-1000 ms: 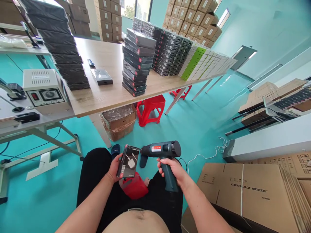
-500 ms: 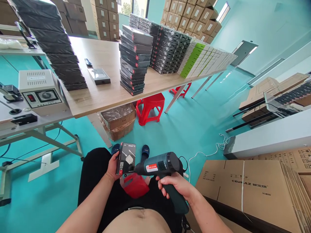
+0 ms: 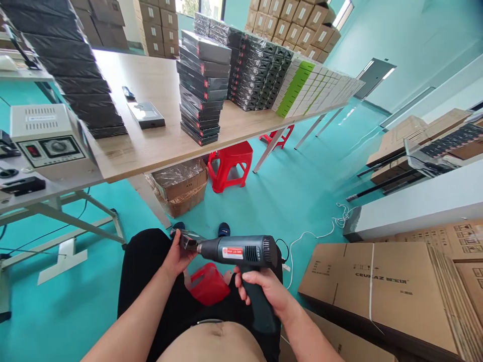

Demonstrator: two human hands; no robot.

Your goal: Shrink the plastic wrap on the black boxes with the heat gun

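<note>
My left hand (image 3: 178, 255) is closed round a small black product box (image 3: 187, 240), tilted so that an edge faces me. In my right hand (image 3: 264, 286) is a dark green heat gun (image 3: 241, 251) with a red and white label, gripped by its handle. The nozzle points left, close against the box; whether it touches I cannot tell. Below the nozzle, a red stool seat (image 3: 209, 284) shows between my legs.
Ahead is a wooden table (image 3: 151, 166) bearing a stack of black boxes (image 3: 204, 95), wrapped stacks and white boxes. A control unit (image 3: 53, 143) stands at left. Flattened cartons (image 3: 358, 286) lie at right. A red stool (image 3: 231, 166) and a white cable (image 3: 313, 234) are on the floor.
My left hand has tipped the box from its printed face toward its edge. The heat gun has turned to lie more level, its nozzle now nearer the box's edge. The view has shifted slightly.
</note>
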